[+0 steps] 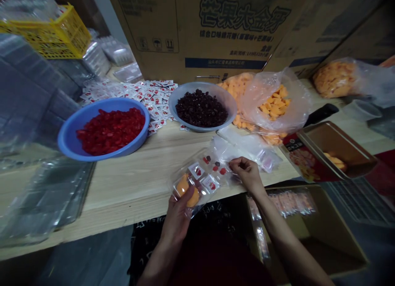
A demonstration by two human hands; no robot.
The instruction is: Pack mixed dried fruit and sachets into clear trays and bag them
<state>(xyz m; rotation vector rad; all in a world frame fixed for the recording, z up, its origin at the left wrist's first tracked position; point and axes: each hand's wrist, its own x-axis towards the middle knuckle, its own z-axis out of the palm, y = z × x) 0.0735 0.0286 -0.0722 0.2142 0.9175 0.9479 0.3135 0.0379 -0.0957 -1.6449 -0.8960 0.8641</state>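
My left hand (179, 214) grips the near end of a clear plastic tray (202, 177) at the front edge of the wooden table (135, 183). The tray holds an orange piece, small white sachets with red print, and a few red and dark candies. My right hand (247, 173) is closed in a pinch on the far right end of the same tray. A blue bowl of red candies (108, 127) and a grey bowl of dark candies (202, 107) stand further back.
Loose sachets (154, 98) lie between the bowls. Open bags of orange pieces (271, 103) and a metal tray (336, 148) are at right. Stacked clear trays (43, 199) sit at left, a yellow crate (49, 31) and cardboard boxes (200, 31) behind. A carton (311, 228) stands below the table.
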